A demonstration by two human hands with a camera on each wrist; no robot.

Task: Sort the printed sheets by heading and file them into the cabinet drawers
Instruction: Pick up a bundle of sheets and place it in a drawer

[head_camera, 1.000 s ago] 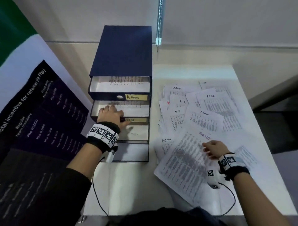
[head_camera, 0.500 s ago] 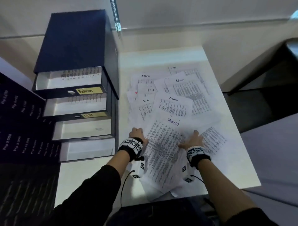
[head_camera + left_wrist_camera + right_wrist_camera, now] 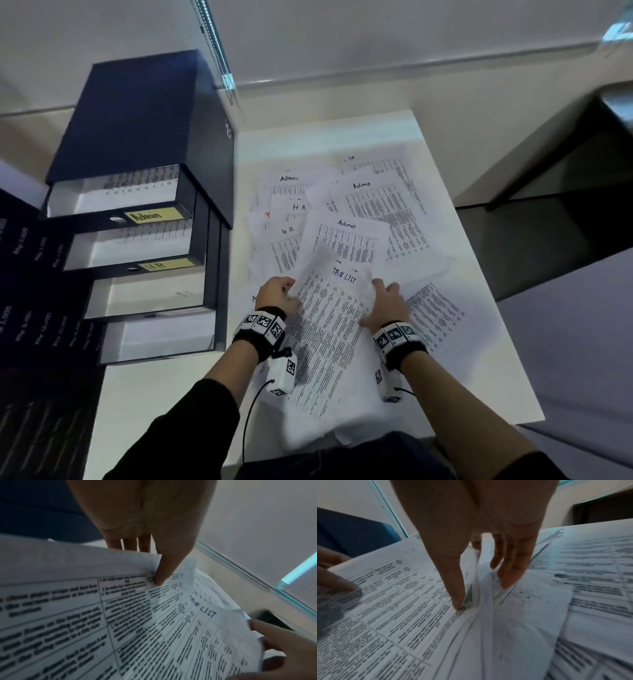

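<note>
A bundle of printed sheets headed "TASK LIST" is lifted off the white table at the near middle. My left hand pinches its left edge, thumb on top and fingers under the paper. My right hand grips the right edge, thumb on top and fingers tucked beneath several sheets. More sheets headed "Admin" and "HR" lie spread behind. A dark blue drawer cabinet stands at the left with its drawers pulled out, labelled Admin and HR.
The two lower drawers carry no label that I can read. A dark printed poster leans left of the cabinet. The table edge drops off at the right. A blind cord hangs behind the cabinet.
My left hand left the HR drawer and came over to the papers. Both hands now hold the task list bundle by its edges and have raised it off the table.
</note>
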